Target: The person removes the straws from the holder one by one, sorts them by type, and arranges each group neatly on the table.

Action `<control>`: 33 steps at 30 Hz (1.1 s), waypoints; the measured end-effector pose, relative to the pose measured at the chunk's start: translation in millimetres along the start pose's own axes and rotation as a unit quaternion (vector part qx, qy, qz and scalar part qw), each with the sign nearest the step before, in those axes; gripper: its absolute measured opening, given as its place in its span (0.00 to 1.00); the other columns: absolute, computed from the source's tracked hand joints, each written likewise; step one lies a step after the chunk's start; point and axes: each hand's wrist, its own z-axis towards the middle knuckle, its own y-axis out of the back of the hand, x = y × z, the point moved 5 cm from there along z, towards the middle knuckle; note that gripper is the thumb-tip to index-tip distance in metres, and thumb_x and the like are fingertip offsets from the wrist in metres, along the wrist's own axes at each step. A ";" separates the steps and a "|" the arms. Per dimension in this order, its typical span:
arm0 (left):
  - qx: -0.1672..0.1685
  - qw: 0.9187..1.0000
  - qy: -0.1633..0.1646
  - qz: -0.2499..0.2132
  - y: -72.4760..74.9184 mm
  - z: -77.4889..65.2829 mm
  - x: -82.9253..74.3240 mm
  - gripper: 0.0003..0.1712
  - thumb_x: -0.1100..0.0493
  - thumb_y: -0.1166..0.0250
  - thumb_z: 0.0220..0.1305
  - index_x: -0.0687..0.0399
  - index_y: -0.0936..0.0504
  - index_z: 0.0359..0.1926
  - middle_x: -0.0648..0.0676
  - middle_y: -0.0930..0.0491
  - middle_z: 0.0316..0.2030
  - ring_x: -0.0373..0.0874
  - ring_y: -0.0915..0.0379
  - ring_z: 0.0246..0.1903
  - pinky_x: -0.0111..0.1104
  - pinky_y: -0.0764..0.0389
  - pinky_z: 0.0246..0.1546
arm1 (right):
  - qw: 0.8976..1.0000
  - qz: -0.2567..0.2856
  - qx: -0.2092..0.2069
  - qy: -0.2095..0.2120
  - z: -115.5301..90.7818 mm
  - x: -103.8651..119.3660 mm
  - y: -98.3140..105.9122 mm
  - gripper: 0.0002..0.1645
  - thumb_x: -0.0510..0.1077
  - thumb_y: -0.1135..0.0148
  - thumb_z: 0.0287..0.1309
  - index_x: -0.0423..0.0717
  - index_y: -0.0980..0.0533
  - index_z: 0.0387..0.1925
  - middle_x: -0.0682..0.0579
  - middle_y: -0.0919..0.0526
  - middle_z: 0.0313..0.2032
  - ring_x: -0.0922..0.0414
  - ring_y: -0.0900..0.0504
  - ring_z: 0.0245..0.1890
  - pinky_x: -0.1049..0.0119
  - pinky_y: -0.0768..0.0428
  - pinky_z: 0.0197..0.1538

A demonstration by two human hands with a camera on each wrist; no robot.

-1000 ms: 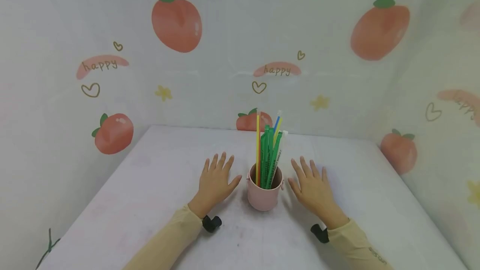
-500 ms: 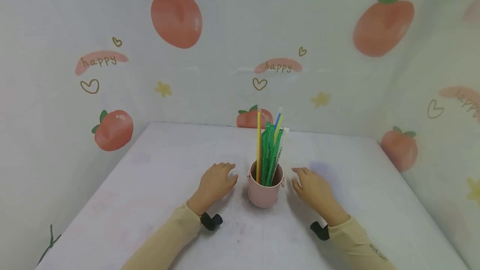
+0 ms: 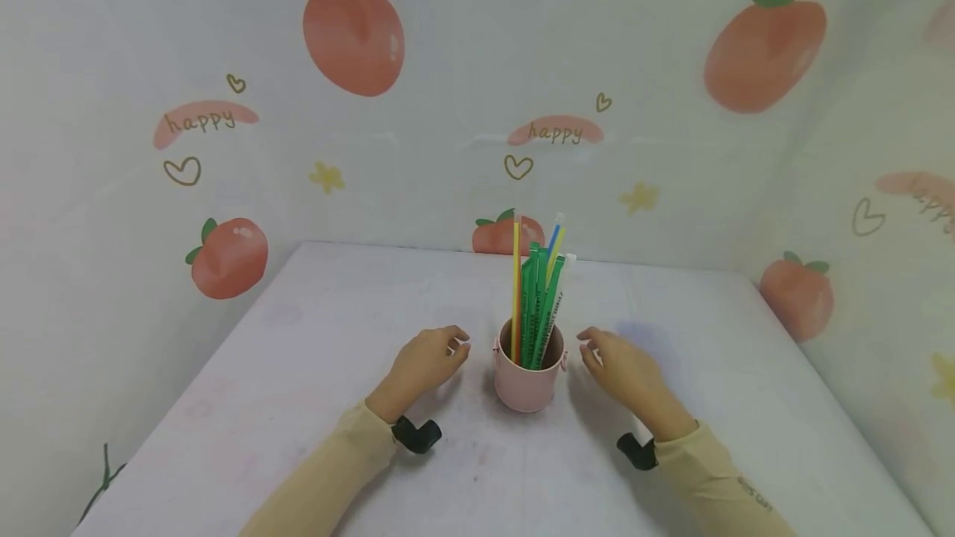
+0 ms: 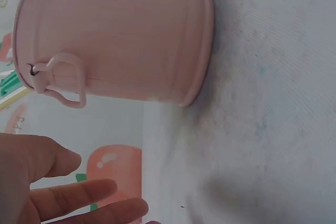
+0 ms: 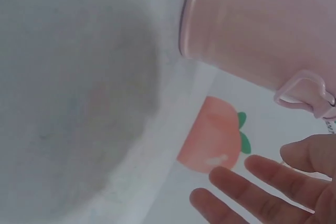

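Note:
A small pink metal bucket [image 3: 525,388] stands upright mid-table, with a looped handle on each side. Slim green wrapped sticks [image 3: 533,305] lean inside it, beside a yellow-and-orange stick [image 3: 516,288] and a blue-and-yellow one [image 3: 554,240]; their exact kind is unclear, though they resemble packaged straws. To the bucket's left, my left hand [image 3: 421,363] holds nothing, its fingers loosely bent. My right hand [image 3: 627,370] mirrors it on the other side, likewise holding nothing. Both wrist views show a gap between the fingers and the bucket's side handle [image 4: 79,80].
A white cloth covers the table [image 3: 283,388], with faint stains on it. Behind and at the sides hang white curtains [image 3: 448,65] printed with peaches, hearts and stars. A dark wrist mount [image 3: 416,435] sits under each wrist.
Both hands were spread flat, fingers straight, on either side of the bucket. Now the fingers bend inward and the wrists stand higher. The bucket and sticks have not moved.

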 end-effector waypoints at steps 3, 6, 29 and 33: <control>0.012 1.000 -0.001 -0.027 0.0 0.9 0.2 0.15 0.52 0.42 0.67 0.49 0.17 0.50 0.51 0.14 0.41 0.46 0.18 0.42 0.41 0.17 0.41 | 1.000 0.020 -0.003 -0.004 1.4 0.2 3.7 0.16 0.43 0.48 0.65 0.43 0.23 0.51 0.45 0.14 0.42 0.49 0.16 0.39 0.54 0.17 0.35; 0.023 0.998 -0.009 -0.053 0.4 1.7 -1.5 0.15 0.52 0.42 0.68 0.50 0.18 0.51 0.52 0.15 0.42 0.47 0.18 0.44 0.42 0.17 0.44 | 0.999 0.041 -0.010 -0.005 2.3 0.4 7.9 0.16 0.43 0.48 0.66 0.43 0.23 0.52 0.44 0.14 0.42 0.48 0.15 0.41 0.53 0.16 0.38; 0.147 0.927 -0.089 -0.334 -9.0 2.3 -21.4 0.47 0.63 0.32 0.58 0.56 0.47 0.73 0.64 0.41 0.70 0.62 0.42 0.69 0.54 0.35 0.67 | 0.962 0.221 -0.159 0.040 16.8 9.8 42.1 0.29 0.45 0.45 0.68 0.47 0.37 0.68 0.41 0.22 0.57 0.43 0.20 0.55 0.46 0.18 0.53; 0.154 0.918 -0.075 -0.359 -14.6 2.5 -21.4 0.52 0.60 0.27 0.53 0.49 0.48 0.74 0.61 0.43 0.72 0.58 0.44 0.70 0.53 0.36 0.68 | 0.947 0.277 -0.156 0.054 19.9 10.2 39.4 0.33 0.45 0.44 0.68 0.45 0.41 0.70 0.39 0.25 0.60 0.41 0.23 0.58 0.45 0.20 0.55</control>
